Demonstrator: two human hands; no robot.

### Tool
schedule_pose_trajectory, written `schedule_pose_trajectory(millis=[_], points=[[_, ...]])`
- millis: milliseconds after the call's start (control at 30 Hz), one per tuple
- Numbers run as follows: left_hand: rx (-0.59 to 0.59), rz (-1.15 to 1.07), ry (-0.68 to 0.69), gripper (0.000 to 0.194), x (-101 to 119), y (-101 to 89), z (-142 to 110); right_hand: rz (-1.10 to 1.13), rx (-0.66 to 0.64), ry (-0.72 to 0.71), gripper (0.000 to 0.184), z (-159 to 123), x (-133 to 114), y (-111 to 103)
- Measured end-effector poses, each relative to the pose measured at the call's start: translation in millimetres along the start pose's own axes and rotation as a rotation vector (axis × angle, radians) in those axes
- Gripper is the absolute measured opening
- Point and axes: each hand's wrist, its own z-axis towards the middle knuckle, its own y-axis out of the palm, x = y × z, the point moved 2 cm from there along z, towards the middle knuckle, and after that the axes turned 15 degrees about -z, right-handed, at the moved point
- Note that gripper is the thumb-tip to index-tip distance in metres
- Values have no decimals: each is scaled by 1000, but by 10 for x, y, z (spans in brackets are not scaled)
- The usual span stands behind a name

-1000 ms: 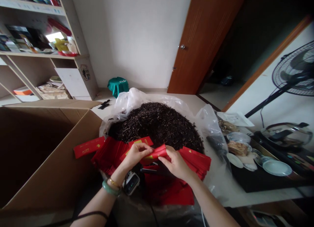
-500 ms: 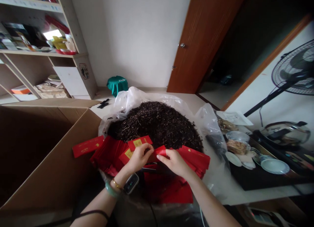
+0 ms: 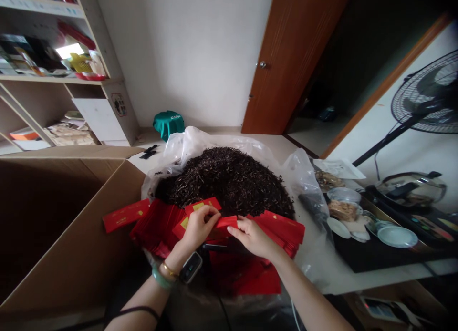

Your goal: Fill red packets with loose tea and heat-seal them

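Between my hands is a small red packet (image 3: 227, 222), its top edge lying level. My left hand (image 3: 200, 224) pinches its left end between thumb and fingertips. At its right end, my right hand (image 3: 250, 233) grips it with the thumb in front. Behind them a heap of dark loose tea leaves (image 3: 229, 178) rests on a clear plastic bag (image 3: 193, 138). Red packets with gold marks (image 3: 157, 231) are stacked left of my hands, and another fan of red packets (image 3: 282, 228) lies to the right. More red packets (image 3: 246, 274) lie below my wrists, partly hidden.
An open cardboard box (image 3: 89, 235) stands at the left, with one red packet (image 3: 127, 215) near its edge. On the right, a dark tea tray (image 3: 358, 259) holds small dishes, a plastic tub (image 3: 343, 197) and a glass kettle (image 3: 411, 192). A fan (image 3: 425, 92) stands behind.
The red packet between my hands has turned from slanted to level, showing a longer top edge. Both hands stay close together. The whole view has shifted slightly.
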Motion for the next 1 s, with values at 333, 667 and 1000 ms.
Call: schedule_pose_trajectory(millis=[333,667,1000], points=[[-88,467,513,56,67,190,-153,69,21,181,38,35,133,9],[-146,494,457,68,-89,183,-122,52,-14,126,32,10,-12,-26],[-154,513,368,62,-122,197,-138,65,-92,104,32,2,2,-73]])
